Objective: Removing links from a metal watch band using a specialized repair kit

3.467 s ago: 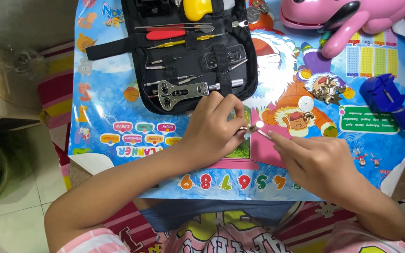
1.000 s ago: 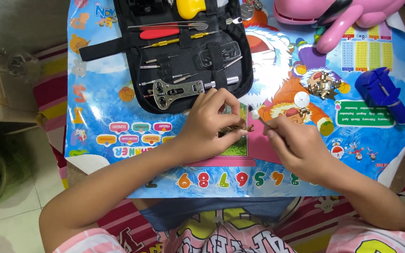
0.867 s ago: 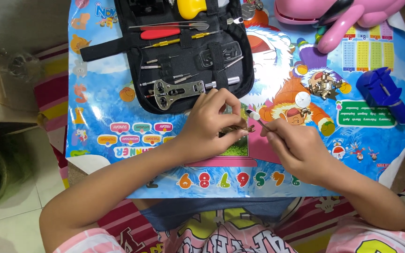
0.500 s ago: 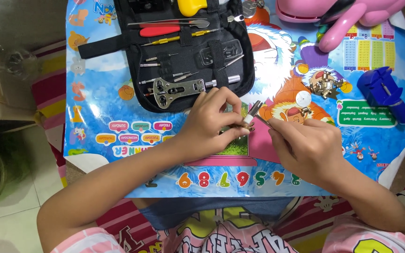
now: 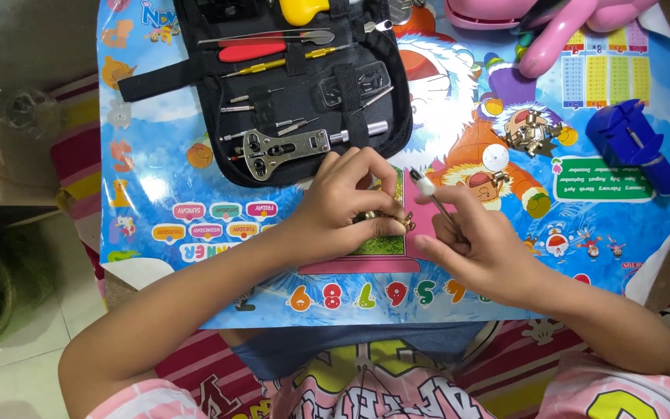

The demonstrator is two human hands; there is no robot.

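The left hand (image 5: 347, 202) mostly hides a small gold piece (image 5: 397, 221), pinched in its fingertips over the mat (image 5: 157, 194). The right hand (image 5: 478, 248) grips a thin tool (image 5: 432, 198), tip just beside the piece.

Both hands (image 5: 350, 203) (image 5: 478, 244) close together (fingers curled)

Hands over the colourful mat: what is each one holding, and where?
Left hand pinches a small gold piece by its edges; right hand grips a thin tool by its shaft.
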